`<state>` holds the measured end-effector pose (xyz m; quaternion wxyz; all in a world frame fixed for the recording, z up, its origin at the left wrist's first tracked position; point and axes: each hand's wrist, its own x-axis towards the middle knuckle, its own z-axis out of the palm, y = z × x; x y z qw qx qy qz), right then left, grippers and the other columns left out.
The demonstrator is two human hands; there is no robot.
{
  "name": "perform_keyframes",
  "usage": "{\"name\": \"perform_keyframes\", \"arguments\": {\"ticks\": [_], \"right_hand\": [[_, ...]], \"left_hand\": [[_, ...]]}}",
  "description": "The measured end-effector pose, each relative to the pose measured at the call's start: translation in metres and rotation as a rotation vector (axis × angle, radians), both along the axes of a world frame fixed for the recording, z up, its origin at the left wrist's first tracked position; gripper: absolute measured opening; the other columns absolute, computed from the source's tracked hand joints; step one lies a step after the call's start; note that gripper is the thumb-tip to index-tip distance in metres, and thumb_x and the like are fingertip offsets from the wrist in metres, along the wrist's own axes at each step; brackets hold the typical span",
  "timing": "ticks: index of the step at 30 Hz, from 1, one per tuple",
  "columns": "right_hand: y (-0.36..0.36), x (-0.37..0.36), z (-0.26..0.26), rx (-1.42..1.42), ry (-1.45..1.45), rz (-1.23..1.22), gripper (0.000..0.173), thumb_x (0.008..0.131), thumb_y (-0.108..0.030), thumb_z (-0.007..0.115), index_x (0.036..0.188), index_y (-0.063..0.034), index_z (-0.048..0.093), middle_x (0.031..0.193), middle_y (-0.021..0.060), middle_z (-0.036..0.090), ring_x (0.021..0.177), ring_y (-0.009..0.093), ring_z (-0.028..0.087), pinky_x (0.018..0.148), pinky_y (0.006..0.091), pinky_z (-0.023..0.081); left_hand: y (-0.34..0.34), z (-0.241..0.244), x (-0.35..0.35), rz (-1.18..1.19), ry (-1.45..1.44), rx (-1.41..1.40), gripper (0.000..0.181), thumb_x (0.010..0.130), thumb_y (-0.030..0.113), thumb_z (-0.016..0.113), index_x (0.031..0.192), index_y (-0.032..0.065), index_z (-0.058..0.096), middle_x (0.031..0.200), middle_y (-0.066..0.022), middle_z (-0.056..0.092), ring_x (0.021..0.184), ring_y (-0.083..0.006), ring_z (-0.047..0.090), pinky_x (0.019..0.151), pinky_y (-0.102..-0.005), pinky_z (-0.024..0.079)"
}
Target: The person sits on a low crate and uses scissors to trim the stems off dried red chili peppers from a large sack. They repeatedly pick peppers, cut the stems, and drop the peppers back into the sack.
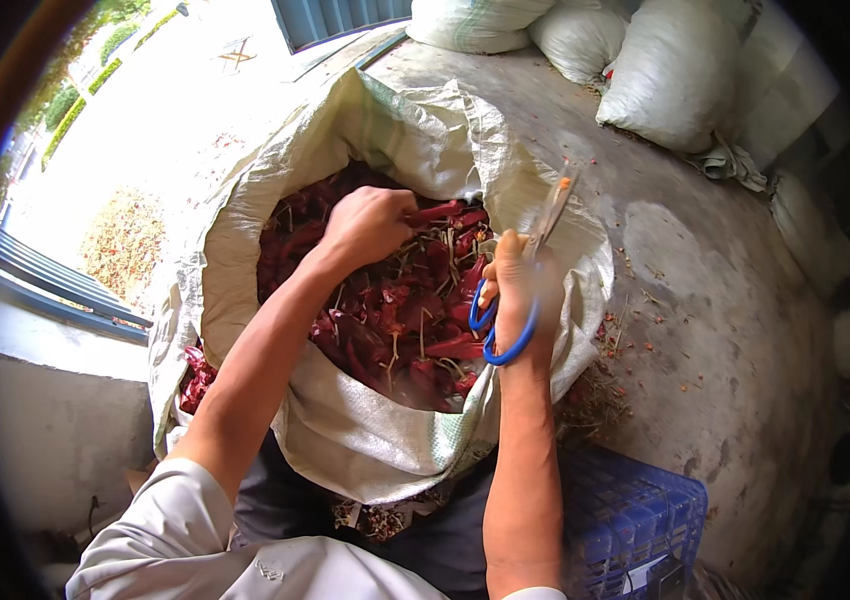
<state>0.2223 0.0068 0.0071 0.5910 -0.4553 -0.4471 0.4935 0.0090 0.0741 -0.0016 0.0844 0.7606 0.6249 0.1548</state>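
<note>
Before me stands a white woven sack (387,442) with its rim rolled open, holding many dried red chili peppers (365,330) with pale stems. Over the far part of the peppers, my left hand (371,225) has its fingers closed on a dried red chili pepper (436,213); its fingertips are partly hidden. My right hand (521,292), at the sack's right side, grips scissors (509,349) by their blue handles. The blades point up and away, and a small orange piece shows near their tip. Finger coverings are visible on the right thumb and fingers.
Filled white sacks (669,75) stand at the back right. Beside my right leg is a blue plastic crate (620,510). Stem scraps (594,401) litter the concrete floor (702,315). More red peppers (198,379) show left of the sack, near a low wall (65,412).
</note>
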Motion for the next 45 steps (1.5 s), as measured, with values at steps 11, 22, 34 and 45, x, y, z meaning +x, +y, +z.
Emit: {"name": "perform_keyframes", "arguments": {"ticks": [11, 22, 34, 45], "right_hand": [[-0.008, -0.031, -0.01, -0.159, 0.009, 0.247, 0.026, 0.087, -0.015, 0.075, 0.1, -0.0023, 0.056, 0.076, 0.0043, 0.063, 0.061, 0.012, 0.062, 0.054, 0.0263, 0.053], [-0.009, -0.043, -0.012, 0.099, -0.333, 0.269, 0.022, 0.089, -0.011, 0.07, 0.105, -0.0025, 0.058, 0.08, 0.0068, 0.065, 0.069, 0.018, 0.065, 0.064, 0.0324, 0.052], [-0.014, -0.051, -0.013, 0.411, -0.772, 0.196, 0.03, 0.083, -0.006, 0.064, 0.113, -0.0046, 0.059, 0.087, 0.0191, 0.067, 0.078, 0.042, 0.067, 0.068, 0.0477, 0.053], [-0.004, -0.026, -0.005, 0.077, 0.19, 0.098, 0.031, 0.101, -0.032, 0.062, 0.112, -0.003, 0.055, 0.082, -0.0012, 0.052, 0.072, 0.006, 0.05, 0.06, 0.0232, 0.044]], "left_hand": [[-0.087, 0.006, 0.001, -0.24, -0.06, 0.555, 0.029, 0.073, 0.004, 0.075, 0.101, 0.0102, 0.071, 0.106, -0.0053, 0.071, 0.083, -0.0204, 0.065, 0.072, -0.0338, 0.051], [-0.087, 0.017, -0.012, -0.02, -1.735, -0.448, 0.043, 0.087, 0.012, 0.075, 0.125, -0.0023, 0.061, 0.113, -0.0092, 0.069, 0.099, -0.0161, 0.067, 0.092, -0.0314, 0.054], [-0.086, 0.009, -0.01, -0.023, -1.337, -0.275, 0.039, 0.082, 0.007, 0.08, 0.117, 0.0019, 0.061, 0.103, -0.0006, 0.063, 0.097, -0.0092, 0.059, 0.09, -0.0266, 0.049], [-0.081, 0.009, -0.014, 0.102, -1.383, -0.116, 0.026, 0.087, 0.008, 0.073, 0.112, 0.0034, 0.066, 0.098, 0.0026, 0.063, 0.09, -0.0054, 0.057, 0.083, -0.0223, 0.048]]}}
